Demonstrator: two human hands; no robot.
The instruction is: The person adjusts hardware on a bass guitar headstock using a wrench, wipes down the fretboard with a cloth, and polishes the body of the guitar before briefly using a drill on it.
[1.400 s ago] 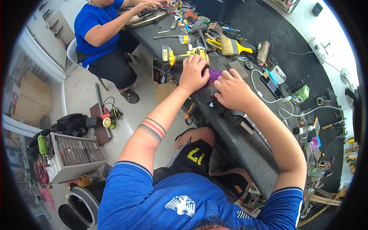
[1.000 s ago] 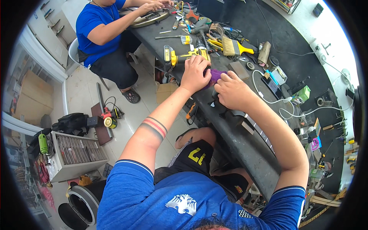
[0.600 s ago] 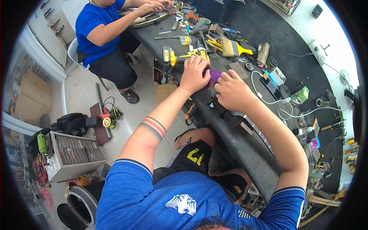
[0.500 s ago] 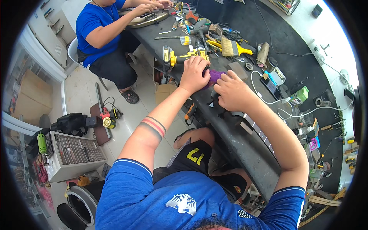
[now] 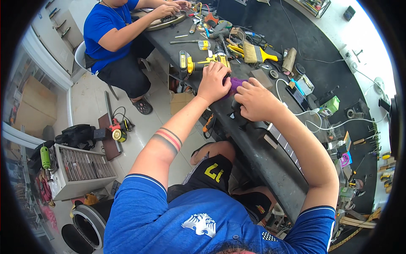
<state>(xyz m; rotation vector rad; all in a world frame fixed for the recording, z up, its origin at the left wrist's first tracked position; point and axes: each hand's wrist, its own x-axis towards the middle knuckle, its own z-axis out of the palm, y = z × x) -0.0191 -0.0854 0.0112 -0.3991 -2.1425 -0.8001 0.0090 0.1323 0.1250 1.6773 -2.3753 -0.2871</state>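
Both my hands work close together at the near edge of the dark workbench (image 5: 270,169). My left hand (image 5: 214,82) is closed, its fingers curled over something dark that mostly stays hidden under them. Between the hands lies a bunched purple cloth or pad (image 5: 237,85), touching or nearly touching my left fingers. My right hand (image 5: 256,100) is closed too, fingers bent down beside the purple piece; what they grip is hidden. From beneath my right wrist runs a long dark strip with pale crosswise lines (image 5: 289,151), resembling a guitar neck.
Just beyond my left hand lies a yellow-black cordless drill (image 5: 203,63). A wide brush (image 5: 256,53), a screwdriver (image 5: 186,42), a phone (image 5: 298,98) and a white cable (image 5: 311,127) lie on the bench. A co-worker in blue (image 5: 111,34) sits at the far left, hands on a rounded object.
My hands stay in nearly the same place, with only slight shifts of the fingers. The co-worker's hands have moved a little over the rounded object.
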